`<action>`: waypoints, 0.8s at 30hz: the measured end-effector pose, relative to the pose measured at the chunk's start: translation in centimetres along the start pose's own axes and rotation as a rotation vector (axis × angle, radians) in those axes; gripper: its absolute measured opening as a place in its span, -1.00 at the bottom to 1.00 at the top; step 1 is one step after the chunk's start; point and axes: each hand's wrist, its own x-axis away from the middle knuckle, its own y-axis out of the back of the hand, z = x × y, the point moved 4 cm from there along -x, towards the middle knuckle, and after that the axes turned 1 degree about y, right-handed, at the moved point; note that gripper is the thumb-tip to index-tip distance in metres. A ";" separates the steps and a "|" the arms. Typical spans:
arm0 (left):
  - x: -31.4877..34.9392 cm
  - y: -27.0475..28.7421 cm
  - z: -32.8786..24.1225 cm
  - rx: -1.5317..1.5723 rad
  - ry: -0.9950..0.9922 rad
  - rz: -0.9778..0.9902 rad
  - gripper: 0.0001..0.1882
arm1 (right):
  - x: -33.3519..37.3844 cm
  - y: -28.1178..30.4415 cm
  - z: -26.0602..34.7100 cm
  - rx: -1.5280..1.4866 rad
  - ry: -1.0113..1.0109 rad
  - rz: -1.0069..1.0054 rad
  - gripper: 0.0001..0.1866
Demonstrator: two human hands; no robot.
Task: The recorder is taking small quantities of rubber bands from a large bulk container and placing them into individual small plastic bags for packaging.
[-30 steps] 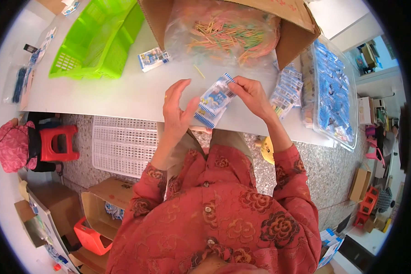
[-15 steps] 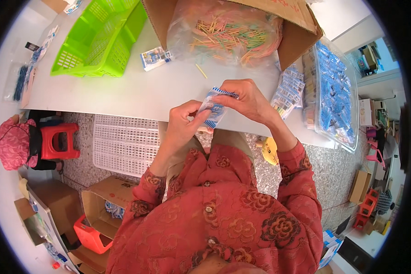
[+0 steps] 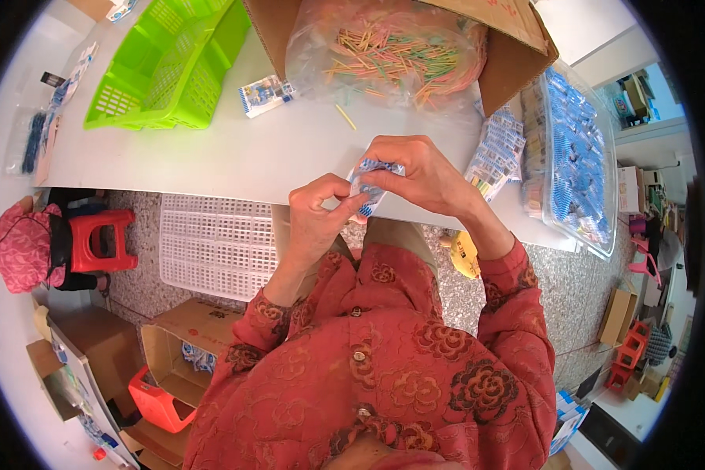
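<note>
Over the table's near edge I hold a small blue-and-white printed plastic packet [image 3: 372, 184] between both hands. My left hand [image 3: 321, 211] pinches its lower left side between thumb and fingers. My right hand [image 3: 415, 172] grips the upper right part, thumb across the front and fingers behind. The packet looks bent, and its contents are hidden. A single yellow stick [image 3: 345, 117] lies on the table beyond my hands. Farther back, a cardboard box [image 3: 517, 78] on its side holds a clear plastic bag [image 3: 309, 63] of many pink, yellow and green sticks [image 3: 399, 59].
A bright green basket [image 3: 149, 117] stands at the left, with another packet [image 3: 265, 96] near it. To the right are a pile of packets [image 3: 497, 149] and a clear bin [image 3: 608, 188] full of them. Below the table sits a white crate [image 3: 211, 243]; another person [image 3: 27, 243] is far left.
The packet has gone from fairly flat to bent and more covered by my fingers. My hands have drawn slightly closer together, and both still grip it.
</note>
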 end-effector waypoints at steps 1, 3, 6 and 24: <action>0.1 0.0 -0.1 0.000 0.000 0.001 -0.91 | 0.0 0.1 0.1 0.000 -0.001 -0.001 -0.86; 0.3 0.2 0.2 0.176 0.109 -0.002 -0.91 | 0.0 0.3 0.1 -0.142 -0.089 -0.011 -0.77; 0.4 0.3 0.5 0.239 0.092 0.008 -0.91 | -0.1 1.0 -0.2 -0.076 -0.109 0.043 -0.69; 0.7 0.7 2.0 0.232 -0.007 -0.011 -0.89 | 1.5 0.0 3.8 0.318 0.236 -0.102 -0.84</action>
